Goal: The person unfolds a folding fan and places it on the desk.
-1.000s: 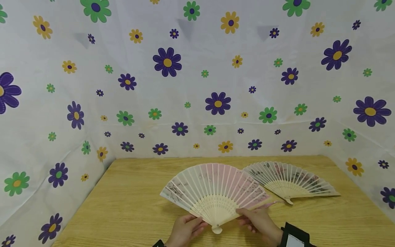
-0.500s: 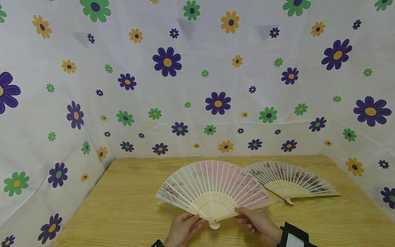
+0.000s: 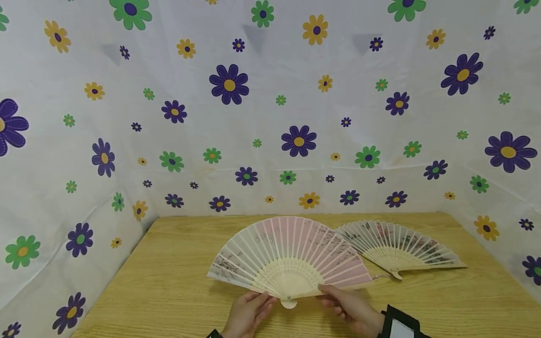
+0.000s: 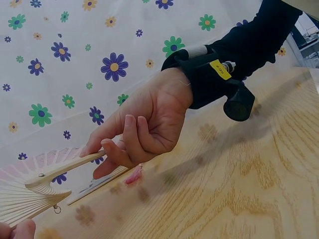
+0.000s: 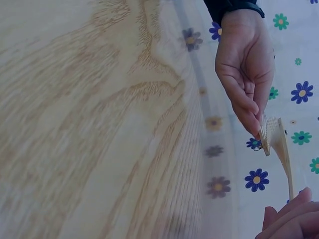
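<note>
A spread folding fan (image 3: 291,241) with pale slatted ribs and a grey-to-pink printed leaf is held above the table in both hands. My left hand (image 3: 247,313) pinches its left outer rib near the pivot. On the other side my right hand (image 3: 354,310) grips the right outer rib, thumb on top. The left wrist view shows the right hand (image 4: 149,119) pinching that rib, with the left fingertips (image 4: 22,231) at the lower left corner. In the right wrist view the left hand (image 5: 246,74) holds the fan (image 5: 279,144) edge-on.
A second open fan (image 3: 401,251), printed with dark and red flowers, lies behind on the right of the wooden table (image 3: 169,272). A pink tassel (image 4: 133,175) hangs near the right hand. White flower-patterned cloth (image 3: 262,117) encloses the back and sides.
The held fan has risen slightly and shifted left, away from me, with its right outer rib closer to level. Both hands moved slightly left with it; the second fan stayed put.
</note>
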### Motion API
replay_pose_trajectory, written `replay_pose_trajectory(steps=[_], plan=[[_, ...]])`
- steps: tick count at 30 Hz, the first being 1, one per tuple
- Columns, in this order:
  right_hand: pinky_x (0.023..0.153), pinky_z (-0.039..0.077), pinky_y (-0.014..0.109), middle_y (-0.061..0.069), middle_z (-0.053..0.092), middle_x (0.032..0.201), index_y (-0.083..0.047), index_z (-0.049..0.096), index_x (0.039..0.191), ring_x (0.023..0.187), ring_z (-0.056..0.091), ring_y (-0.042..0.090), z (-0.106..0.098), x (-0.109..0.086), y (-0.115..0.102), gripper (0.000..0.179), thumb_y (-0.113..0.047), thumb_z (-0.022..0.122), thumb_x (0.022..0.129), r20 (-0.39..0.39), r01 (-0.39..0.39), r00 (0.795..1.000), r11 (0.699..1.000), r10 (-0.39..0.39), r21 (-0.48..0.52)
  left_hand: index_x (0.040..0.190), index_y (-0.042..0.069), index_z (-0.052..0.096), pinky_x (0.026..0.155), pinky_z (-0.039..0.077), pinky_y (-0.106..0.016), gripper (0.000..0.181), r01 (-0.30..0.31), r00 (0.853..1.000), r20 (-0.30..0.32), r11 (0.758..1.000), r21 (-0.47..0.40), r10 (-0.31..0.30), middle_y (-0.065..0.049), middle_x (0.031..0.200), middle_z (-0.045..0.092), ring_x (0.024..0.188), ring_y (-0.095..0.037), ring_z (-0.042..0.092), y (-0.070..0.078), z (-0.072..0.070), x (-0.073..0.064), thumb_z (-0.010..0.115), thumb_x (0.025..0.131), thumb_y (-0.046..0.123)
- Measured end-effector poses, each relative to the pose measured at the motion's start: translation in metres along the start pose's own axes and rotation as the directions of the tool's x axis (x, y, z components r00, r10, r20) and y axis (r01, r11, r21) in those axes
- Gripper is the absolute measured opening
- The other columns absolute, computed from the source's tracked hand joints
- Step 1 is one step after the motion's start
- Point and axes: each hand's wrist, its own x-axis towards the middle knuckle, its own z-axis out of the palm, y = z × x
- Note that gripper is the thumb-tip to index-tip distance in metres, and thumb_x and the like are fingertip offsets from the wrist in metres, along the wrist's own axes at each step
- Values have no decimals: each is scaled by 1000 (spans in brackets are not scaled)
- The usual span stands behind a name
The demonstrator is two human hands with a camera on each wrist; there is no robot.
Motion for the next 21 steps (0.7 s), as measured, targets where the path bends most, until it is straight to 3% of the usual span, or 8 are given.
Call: replay_pose_trajectory(steps=[5, 8, 11, 14, 17, 21], plan=[[42, 33, 5, -16, 63, 57, -1, 75, 93, 47, 40, -7, 6, 5, -3, 32, -27, 57, 98, 18, 4, 1000, 1000, -5, 31, 94, -4, 64, 67, 57, -10, 17, -5, 1000, -8, 999, -33, 5, 1, 74, 72, 74, -5, 68, 0, -7, 3, 48, 99, -7], [41, 34, 3, -16, 65, 56, -6, 76, 84, 46, 42, -8, 13, 13, -6, 29, -24, 59, 97, 7, 26, 1000, 999, -26, 41, 98, -8, 62, 68, 57, -10, 15, -20, 999, -27, 1000, -17, 20, 2, 75, 71, 75, -5, 68, 3, -13, 7, 47, 100, -7], [40, 34, 3, -16, 65, 55, -9, 74, 77, 45, 43, -9, 24, 26, -11, 28, -21, 59, 97, -8, 47, 999, 998, -46, 48, 106, -16, 57, 65, 57, -10, 15, -15, 995, -95, 1000, 21, 17, 2, 73, 70, 73, -5, 68, 8, -20, 16, 47, 99, -7], [39, 34, 3, -15, 64, 54, -10, 71, 72, 45, 42, -9, 36, 41, -15, 29, -16, 58, 97, -48, 58, 997, 996, -55, 74, 110, -22, 55, 58, 57, -11, 19, 9, 981, -192, 999, 46, 0, 1, 68, 70, 68, -6, 67, 16, -26, 27, 49, 98, -8], [40, 33, 5, -13, 61, 52, -10, 68, 69, 45, 42, -6, 48, 57, -15, 28, -12, 59, 96, -108, 79, 992, 992, -68, 99, 104, -22, 60, 53, 57, -12, 17, 21, 963, -270, 999, 36, -11, -1, 62, 69, 62, -7, 67, 23, -31, 40, 50, 96, -11], [39, 31, 6, -12, 58, 48, -6, 65, 68, 44, 41, -5, 60, 75, -11, 27, -6, 59, 94, -178, 104, 981, 984, -77, 146, 93, -19, 65, 51, 57, -13, 14, 29, 953, -304, 999, 24, -21, -3, 58, 69, 58, -10, 67, 28, -38, 53, 52, 93, -15]])
